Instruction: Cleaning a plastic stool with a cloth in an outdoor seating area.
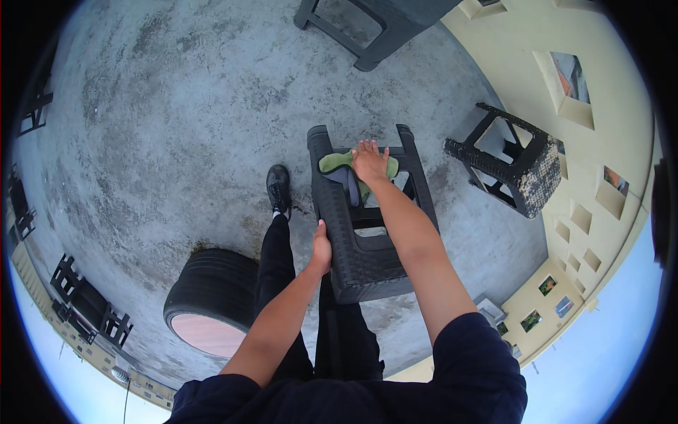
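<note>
A black plastic stool [339,233] with a woven pattern lies tipped in front of my legs, its legs pointing away from me. My left hand [321,251] grips its left side near the close end, thumb up; the other fingers are mostly hidden. At the far end, my right hand [370,166] holds a green and grey cloth [335,164] against the bar between the stool's legs. Its fingers reach over that bar, past the cloth's edge. Part of the cloth hangs in folds into the stool's open frame.
A worn, pale-speckled black stool [540,173] lies to the right, by a cream wall [508,42] with square openings. Dark grey plastic furniture [395,28] stands ahead. A tyre [219,279] with a pinkish top sits at my left, and more black stools [88,304] stand farther left.
</note>
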Demonstrator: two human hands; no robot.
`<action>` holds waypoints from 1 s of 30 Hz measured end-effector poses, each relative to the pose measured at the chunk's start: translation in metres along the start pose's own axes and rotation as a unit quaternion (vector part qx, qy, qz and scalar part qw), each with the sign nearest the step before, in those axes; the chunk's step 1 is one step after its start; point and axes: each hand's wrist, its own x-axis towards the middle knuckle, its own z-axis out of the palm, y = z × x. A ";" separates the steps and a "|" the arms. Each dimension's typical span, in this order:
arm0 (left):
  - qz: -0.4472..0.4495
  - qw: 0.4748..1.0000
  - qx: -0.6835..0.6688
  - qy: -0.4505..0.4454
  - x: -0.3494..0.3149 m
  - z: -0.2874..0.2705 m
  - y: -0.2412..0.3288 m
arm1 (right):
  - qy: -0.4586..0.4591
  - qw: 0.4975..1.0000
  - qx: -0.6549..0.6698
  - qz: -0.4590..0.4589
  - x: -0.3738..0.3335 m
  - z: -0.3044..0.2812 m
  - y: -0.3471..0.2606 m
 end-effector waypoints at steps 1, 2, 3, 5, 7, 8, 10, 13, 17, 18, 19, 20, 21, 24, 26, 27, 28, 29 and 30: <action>0.014 1.000 0.004 0.021 0.004 -0.014 -0.001 | 0.013 1.000 -0.005 0.021 0.000 -0.008 0.012; 0.021 0.999 0.010 0.035 0.008 -0.020 -0.003 | 0.025 0.998 -0.010 0.051 -0.001 -0.014 0.033; 0.019 0.999 0.012 0.028 0.008 -0.017 -0.005 | 0.076 0.993 -0.029 0.088 -0.005 -0.016 0.058; 0.008 1.000 0.009 0.022 0.007 -0.007 -0.006 | 0.127 0.982 -0.048 0.130 -0.009 -0.026 0.081; 0.020 0.999 0.002 0.028 0.011 -0.021 -0.008 | 0.182 0.971 -0.032 0.154 -0.018 -0.041 0.061; 0.022 1.000 -0.002 0.015 0.012 -0.018 -0.012 | 0.183 0.969 -0.034 0.161 -0.016 -0.038 0.064; 0.001 1.000 -0.009 0.002 0.009 -0.014 -0.011 | 0.248 0.962 0.001 0.114 -0.005 -0.020 0.060; -0.012 1.000 -0.018 -0.004 0.002 -0.014 -0.001 | 0.297 0.951 0.082 -0.025 -0.010 0.000 0.001; -0.013 0.999 -0.031 0.014 0.000 -0.014 0.003 | 0.119 0.963 0.146 -0.193 -0.046 0.024 -0.085; -0.011 0.999 -0.030 0.014 0.000 -0.015 0.005 | 0.120 0.962 0.148 -0.195 -0.047 0.022 -0.087; -0.010 1.000 -0.025 0.013 0.001 -0.017 0.006 | 0.095 0.963 0.129 -0.214 -0.048 0.020 -0.088; -0.010 1.000 -0.021 0.011 0.001 -0.019 0.005 | 0.069 0.964 0.109 -0.233 -0.049 0.020 -0.088; -0.010 1.000 -0.021 0.011 0.001 -0.019 0.005 | 0.029 0.970 0.100 -0.221 -0.044 0.013 -0.079; -0.007 1.000 -0.017 0.001 -0.001 -0.013 0.004 | 0.024 0.992 0.034 -0.119 -0.023 -0.010 -0.034; -0.006 1.000 -0.001 0.008 -0.005 -0.009 0.006 | -0.004 0.999 0.026 -0.042 -0.015 -0.028 0.006; -0.010 1.000 -0.003 0.002 -0.004 -0.004 0.004 | 0.025 0.999 0.017 -0.022 -0.012 -0.029 0.035; -0.014 1.000 -0.005 -0.005 -0.003 0.001 0.003 | 0.053 0.999 0.007 -0.004 -0.011 -0.028 0.060; -0.015 1.000 -0.008 -0.006 -0.003 0.000 0.002 | 0.052 0.999 0.005 -0.005 -0.016 -0.030 0.074; -0.010 1.000 -0.012 -0.001 0.002 -0.009 -0.001 | 0.071 0.997 0.015 0.016 -0.022 -0.034 0.077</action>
